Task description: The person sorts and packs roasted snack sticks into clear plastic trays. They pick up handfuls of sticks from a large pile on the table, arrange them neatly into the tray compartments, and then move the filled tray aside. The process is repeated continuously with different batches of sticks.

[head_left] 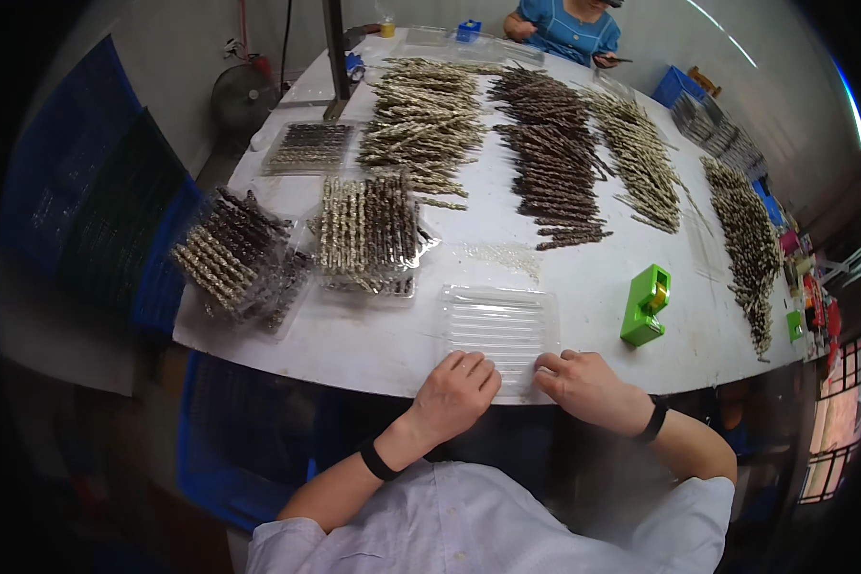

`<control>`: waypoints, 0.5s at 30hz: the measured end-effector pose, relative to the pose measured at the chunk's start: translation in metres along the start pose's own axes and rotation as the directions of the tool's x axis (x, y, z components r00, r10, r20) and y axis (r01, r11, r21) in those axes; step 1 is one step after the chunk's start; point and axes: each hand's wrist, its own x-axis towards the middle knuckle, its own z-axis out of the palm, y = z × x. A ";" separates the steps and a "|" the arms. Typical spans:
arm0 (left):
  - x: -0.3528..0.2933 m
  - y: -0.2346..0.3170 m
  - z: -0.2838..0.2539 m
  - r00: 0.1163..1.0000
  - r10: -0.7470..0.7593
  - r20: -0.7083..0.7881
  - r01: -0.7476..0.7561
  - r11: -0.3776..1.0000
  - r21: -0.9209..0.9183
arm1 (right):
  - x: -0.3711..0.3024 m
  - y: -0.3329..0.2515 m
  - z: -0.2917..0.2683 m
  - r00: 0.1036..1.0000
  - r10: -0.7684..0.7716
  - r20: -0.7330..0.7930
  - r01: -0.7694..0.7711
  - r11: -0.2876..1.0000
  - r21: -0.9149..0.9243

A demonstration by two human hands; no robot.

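A clear plastic tray (499, 320) with parallel grooves lies at the table's near edge, in front of me. My left hand (457, 390) is closed at its near left corner, fingers curled and the back of the hand up. At the near right corner my right hand (588, 387) is curled too, thumb and fingertips pinching the rim. The grooves hold nothing I can see. Farther right stands a green tape dispenser (647, 306). Left of the tray, filled clear packs (368, 225) of gold and dark brown twisted sticks are stacked, beside a second heap of packs (230, 253).
Beyond the tray lie piles of gold sticks (421, 124), dark brown sticks (555, 153) and more gold sticks (636, 148). Another pile (744, 239) runs along the right edge. A metal post (335, 57) rises at the back left. Across the table sits a person in blue (569, 29).
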 end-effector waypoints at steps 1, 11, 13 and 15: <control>0.000 -0.002 -0.001 1.000 -0.010 0.012 0.010 1.000 0.002 | 0.004 -0.001 -0.007 0.999 -0.003 0.043 0.002 1.000 0.016; -0.007 -0.020 -0.005 0.996 -0.027 -0.080 0.023 0.998 -0.056 | 0.178 0.105 -0.139 0.996 0.005 -0.093 -0.014 0.995 -0.096; -0.007 -0.019 -0.004 0.995 -0.029 -0.090 0.022 0.997 -0.076 | 0.220 0.131 -0.110 0.995 0.008 -0.100 -0.013 0.999 -0.051; -0.007 -0.021 -0.004 0.995 -0.035 -0.091 0.027 0.995 -0.096 | 0.255 0.145 -0.076 0.998 0.014 -0.054 -0.014 1.000 -0.003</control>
